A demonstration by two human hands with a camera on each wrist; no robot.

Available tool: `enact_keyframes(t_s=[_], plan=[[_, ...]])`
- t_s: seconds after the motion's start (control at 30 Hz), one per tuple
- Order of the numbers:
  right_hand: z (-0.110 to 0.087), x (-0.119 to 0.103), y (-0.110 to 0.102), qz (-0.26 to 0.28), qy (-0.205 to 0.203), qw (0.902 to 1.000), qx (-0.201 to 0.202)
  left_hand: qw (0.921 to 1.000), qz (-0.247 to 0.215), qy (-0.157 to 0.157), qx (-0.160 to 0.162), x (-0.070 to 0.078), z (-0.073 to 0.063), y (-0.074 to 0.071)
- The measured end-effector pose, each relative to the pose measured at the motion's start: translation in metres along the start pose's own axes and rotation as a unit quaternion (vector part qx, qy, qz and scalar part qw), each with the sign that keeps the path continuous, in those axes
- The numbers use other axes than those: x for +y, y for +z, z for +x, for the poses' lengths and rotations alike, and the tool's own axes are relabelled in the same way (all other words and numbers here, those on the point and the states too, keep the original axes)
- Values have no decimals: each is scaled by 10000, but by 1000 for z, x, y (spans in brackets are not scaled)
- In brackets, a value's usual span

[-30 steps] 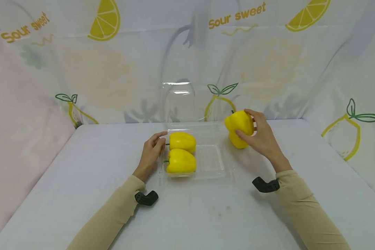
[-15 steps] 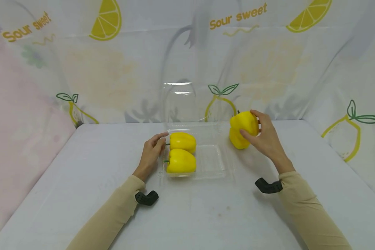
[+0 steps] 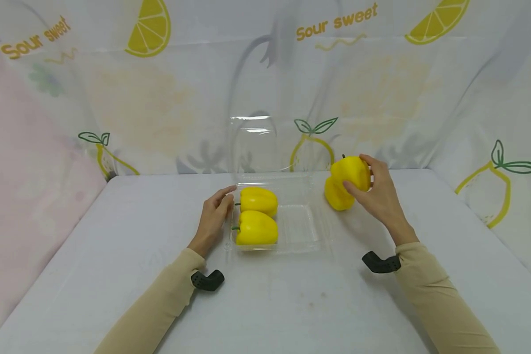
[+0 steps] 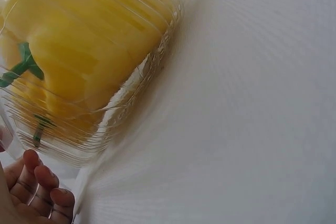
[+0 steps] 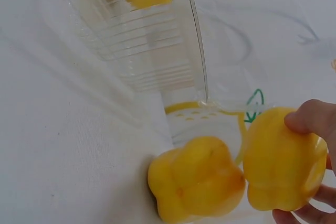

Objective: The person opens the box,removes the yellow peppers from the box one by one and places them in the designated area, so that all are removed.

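My right hand (image 3: 378,191) grips a yellow bell pepper (image 3: 350,173), its dark stem up, thumb on the near side. A second yellow bell pepper (image 5: 194,179) lies on the table close beside the held one, partly hidden behind it in the head view. Left of these stands a clear plastic container (image 3: 297,223) with its lid (image 3: 254,142) raised at the back. Two yellow bell peppers, a front one (image 3: 256,228) and a rear one (image 3: 258,200), lie in its left half, stems pointing left. My left hand (image 3: 214,214) holds the container's left rim, lower fingers curled.
A white cloth covers the table (image 3: 287,309). Behind it hangs a printed curtain (image 3: 380,98) with lemon drawings; the raised lid stands just in front. Each wrist carries a black camera mount, the left one (image 3: 208,280) and the right one (image 3: 380,262).
My right hand has moved a little to the right with its pepper, uncovering more of the pepper on the table. My left hand and the container have stayed put.
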State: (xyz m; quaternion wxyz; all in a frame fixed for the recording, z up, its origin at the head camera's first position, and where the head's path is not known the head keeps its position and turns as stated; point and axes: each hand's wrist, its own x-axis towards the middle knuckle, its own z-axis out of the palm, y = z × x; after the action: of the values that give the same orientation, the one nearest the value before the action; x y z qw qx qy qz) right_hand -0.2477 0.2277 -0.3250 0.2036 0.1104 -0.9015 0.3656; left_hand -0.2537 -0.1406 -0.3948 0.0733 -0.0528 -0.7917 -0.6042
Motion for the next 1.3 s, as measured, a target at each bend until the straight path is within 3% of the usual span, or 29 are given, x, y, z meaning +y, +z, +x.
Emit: enact_keyframes(t_s=[0.53,0.77,1.3], plan=[[0,4,-7,41,391,9990,215,9999,-103,90,80,0,2,1],[0,8,-8,-30,495,9983,292,9999,-93,-37,-34,32,-11,-2],[1,12,-12,-132,878,9953,392,9999,-50,-49,-124,33,-12,-2]])
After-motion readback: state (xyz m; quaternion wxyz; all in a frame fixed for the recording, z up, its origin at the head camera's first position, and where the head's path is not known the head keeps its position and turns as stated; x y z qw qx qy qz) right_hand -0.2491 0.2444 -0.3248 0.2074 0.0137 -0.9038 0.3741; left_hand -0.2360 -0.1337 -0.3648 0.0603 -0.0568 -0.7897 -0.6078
